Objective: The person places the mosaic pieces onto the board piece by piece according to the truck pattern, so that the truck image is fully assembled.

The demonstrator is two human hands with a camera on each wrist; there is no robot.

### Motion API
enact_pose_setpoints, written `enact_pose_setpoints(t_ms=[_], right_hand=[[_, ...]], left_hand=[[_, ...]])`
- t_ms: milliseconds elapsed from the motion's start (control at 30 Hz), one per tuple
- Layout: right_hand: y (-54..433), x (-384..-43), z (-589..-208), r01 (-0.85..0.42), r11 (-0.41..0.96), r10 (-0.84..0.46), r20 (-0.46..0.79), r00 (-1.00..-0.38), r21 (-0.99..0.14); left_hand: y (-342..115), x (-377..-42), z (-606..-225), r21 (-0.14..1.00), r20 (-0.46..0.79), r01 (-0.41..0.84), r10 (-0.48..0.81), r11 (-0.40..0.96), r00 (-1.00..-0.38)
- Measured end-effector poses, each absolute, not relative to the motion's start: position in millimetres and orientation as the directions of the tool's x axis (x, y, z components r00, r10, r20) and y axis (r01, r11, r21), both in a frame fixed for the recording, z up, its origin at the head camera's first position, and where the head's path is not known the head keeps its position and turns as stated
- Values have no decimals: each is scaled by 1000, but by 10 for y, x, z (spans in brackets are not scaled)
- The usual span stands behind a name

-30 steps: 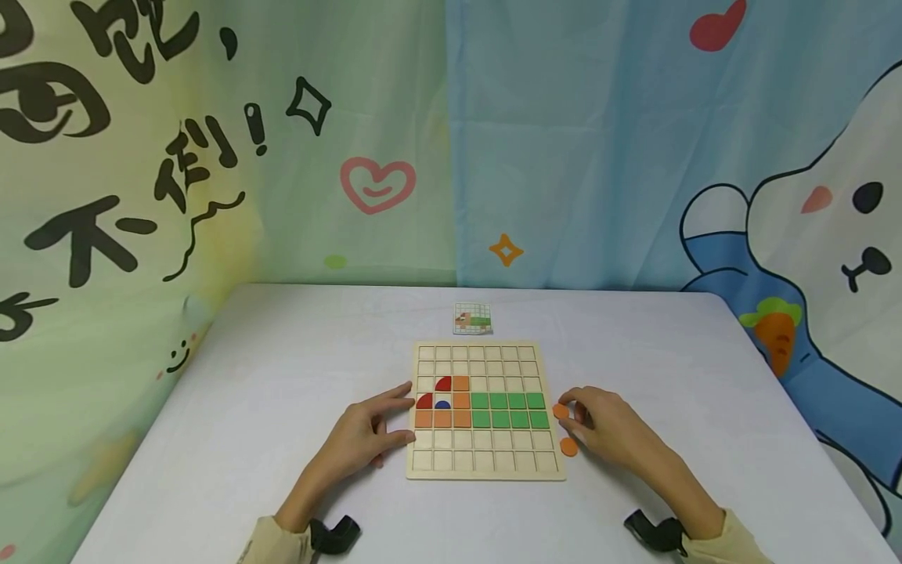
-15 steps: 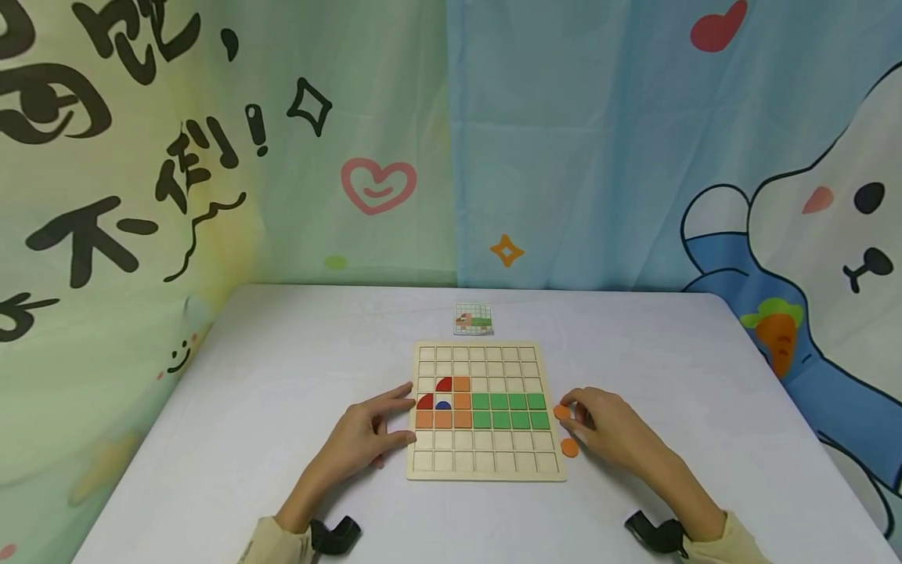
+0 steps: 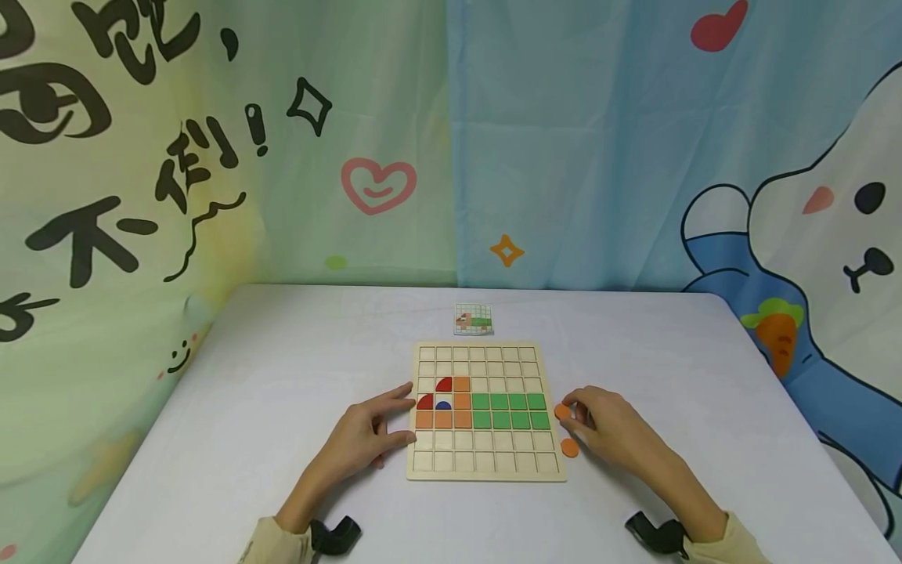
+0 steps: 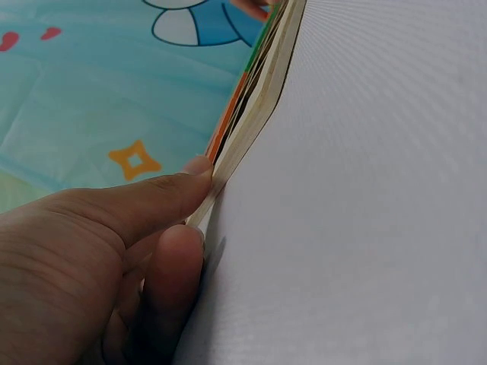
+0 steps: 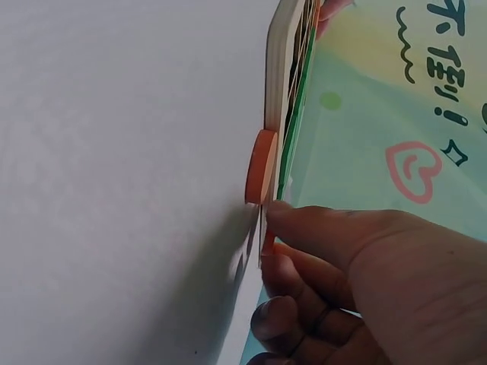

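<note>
A wooden grid board (image 3: 486, 468) lies on the table, holding orange, green, red and blue tiles in its middle rows. My left hand (image 3: 398, 415) rests against the board's left edge (image 4: 255, 99), with its straight index finger and thumb (image 4: 179, 258) touching the rim. At the board's right side, my right hand (image 3: 572, 413) pinches a small orange disc (image 3: 561, 410) between thumb and fingers (image 5: 304, 224). A second orange disc (image 3: 569, 447) lies on the table beside the board's right edge; in the right wrist view this disc (image 5: 261, 167) is seen edge-on.
A small pattern card (image 3: 473, 319) lies just beyond the board's far edge. The white table (image 3: 282, 376) ends at a printed cloth backdrop (image 3: 564, 157) behind it and on both sides.
</note>
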State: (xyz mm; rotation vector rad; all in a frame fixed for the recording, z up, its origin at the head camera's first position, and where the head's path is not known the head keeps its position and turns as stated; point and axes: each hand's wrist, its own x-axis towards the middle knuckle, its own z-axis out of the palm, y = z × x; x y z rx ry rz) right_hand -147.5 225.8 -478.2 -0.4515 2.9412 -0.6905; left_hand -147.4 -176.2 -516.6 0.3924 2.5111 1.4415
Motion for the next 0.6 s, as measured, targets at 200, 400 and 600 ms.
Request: enact_pose_setpoints(t_ms=[200,400,600], right_hand=[[2241,-1450,-4758,-275,847,-307,4,-952,-456],[2205,-1414,-4729,-294,827,-323,24,-946,-479],[2167,-1389,-4735,-329,811,-354,40,-934,-483]], left_hand=[[-1760,-1472,-5164,867,-57,120,335,484,-941],[-1759,-1473,-5165,869,-55,121,338,479,-939],[-1762,-1477,-5173,871,-50,127,343,474,-938]])
